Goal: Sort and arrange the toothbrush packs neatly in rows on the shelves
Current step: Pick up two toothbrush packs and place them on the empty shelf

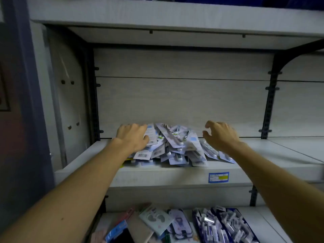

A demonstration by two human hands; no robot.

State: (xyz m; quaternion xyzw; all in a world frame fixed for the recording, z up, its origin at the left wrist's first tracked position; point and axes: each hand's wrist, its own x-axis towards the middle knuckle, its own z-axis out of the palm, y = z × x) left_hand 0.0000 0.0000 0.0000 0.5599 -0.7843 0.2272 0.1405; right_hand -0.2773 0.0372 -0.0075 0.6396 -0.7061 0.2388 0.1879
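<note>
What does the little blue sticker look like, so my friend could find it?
Look at the middle shelf, the one holding the messy pile of toothbrush packs. On its front edge, below the right hand, is the price label. It is a small blue-bordered rectangle with a yellow patch, and it is the only label on that pale edge.

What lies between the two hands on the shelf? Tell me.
In the head view, the jumbled pile of toothbrush packs lies between the left hand, resting on it, and the right hand, hovering beside it.
</note>
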